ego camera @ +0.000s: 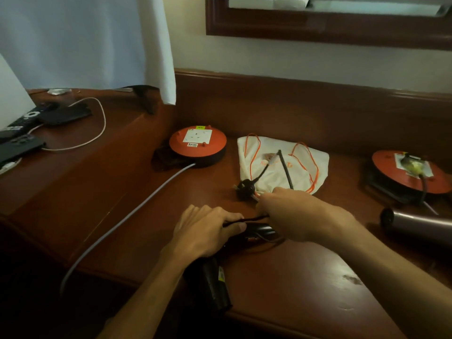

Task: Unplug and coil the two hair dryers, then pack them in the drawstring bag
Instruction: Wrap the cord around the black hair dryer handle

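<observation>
The fingers [195, 214] of the left hand [205, 231] are curled over the black hair dryer [215, 277], and a black cord [244, 219] is pinched under the thumb. The dryer is held low on the worktop [305, 277], with its body pointing toward the near edge. The right hand [298, 216] is just beside the left one, and its fingers are bent round the same cord. From there the cord is seen going up over the white drawstring bag [276, 162] and back down to a black plug [245, 188], which lies loose on the worktop at the bag's near left corner, just beyond the right hand. The bag is laid flat behind both hands, with its orange strings [315, 167] on top.

A second hair dryer [415, 228], a dark one, is seen lying to the right of the right arm. A plug is stuck into the orange cable reel [403, 172] behind it. Another orange cable reel [198, 143] is set left of the bag, and a grey cable [127, 216] is run from it to the near edge. Phones [22, 145] and a white wire [97, 133] are laid far to the left.
</observation>
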The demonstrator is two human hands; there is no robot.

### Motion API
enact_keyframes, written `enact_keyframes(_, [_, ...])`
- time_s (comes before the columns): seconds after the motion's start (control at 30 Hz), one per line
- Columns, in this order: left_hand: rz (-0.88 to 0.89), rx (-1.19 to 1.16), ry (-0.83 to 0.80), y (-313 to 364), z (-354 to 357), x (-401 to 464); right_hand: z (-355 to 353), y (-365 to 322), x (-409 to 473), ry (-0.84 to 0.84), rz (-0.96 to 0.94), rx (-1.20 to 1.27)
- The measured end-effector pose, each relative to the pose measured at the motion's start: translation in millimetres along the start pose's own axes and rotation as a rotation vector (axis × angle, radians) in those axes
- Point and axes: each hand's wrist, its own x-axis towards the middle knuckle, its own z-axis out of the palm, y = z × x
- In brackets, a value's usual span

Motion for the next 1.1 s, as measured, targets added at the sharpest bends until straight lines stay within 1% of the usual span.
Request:
enact_keyframes(0.1, [-0.015,-0.02,0.0,-2.7,2.7,1.6,1.5,-15.4,-10.2,-0.03,-0.049,-0.074])
enact_keyframes(0.17, [0.002,-0.026,-0.006,-7.0,3.3,1.1,5.0,-14.2,-10.3,-0.061,-0.09,-0.032])
enact_keyframes(0.23, [0.012,-0.008,0.005,-13.6,2.9,0.6,13.3,-4.3,-5.2,-0.076,-0.122,0.11])
enact_keyframes(0.3, [-0.018,0.005,0.009,-20.8,0.9,2.3,29.5,5.3,1.2,-0.076,-0.15,0.289])
enact_keyframes(0.4, [-0.056,0.028,0.002,-23.6,-1.1,6.6,62.6,0.7,5.6,-0.001,-0.194,0.374])
enact_keyframes(0.5, [-0.064,0.089,-0.021,-17.6,-1.0,5.8,93.5,-15.0,5.8,0.054,-0.225,0.333])
enact_keyframes(0.6, [-0.058,0.169,-0.138,-11.4,-4.5,5.4,112.1,-20.5,5.8,0.102,-0.156,0.288])
enact_keyframes(0.67, [-0.061,0.23,-0.218,-8.5,-6.7,11.0,120.5,-20.2,4.6,0.125,-0.168,0.262])
enact_keyframes(0.73, [-0.044,0.28,-0.258,-5.8,-4.8,16.1,126.9,-19.3,4.2,0.146,-0.188,0.263])
enact_keyframes(0.8, [-0.013,0.269,-0.258,-5.0,-2.3,18.6,132.2,-18.9,4.1,0.187,-0.174,0.27])
enact_keyframes(0.9, [-0.006,0.182,-0.204,-12.7,-1.9,16.9,124.7,-20.3,0.5,0.259,-0.145,0.291])
enact_keyframes(0.93, [-0.021,0.138,-0.18,-16.4,-3.8,15.9,118.4,-22.5,-3.6,0.287,-0.155,0.269])
enact_keyframes(0.97, [-0.036,0.09,-0.156,-19.8,-6.4,14.5,111.0,-24.5,-7.4,0.365,-0.172,0.216])
enact_keyframes(1.0, [-0.047,0.044,-0.133,-23.4,-8.5,13.7,104.5,-24.2,-11.6,0.423,-0.182,0.131])
enact_keyframes(1.07, [-0.069,-0.054,-0.091,-33.2,-12.4,11.4,91.5,-23.8,-19.7,0.494,-0.131,-0.129])
enact_keyframes(1.1, [-0.082,-0.122,-0.067,-38.7,-14.7,10.1,81.0,-24.7,-21.5,0.478,-0.101,-0.213])
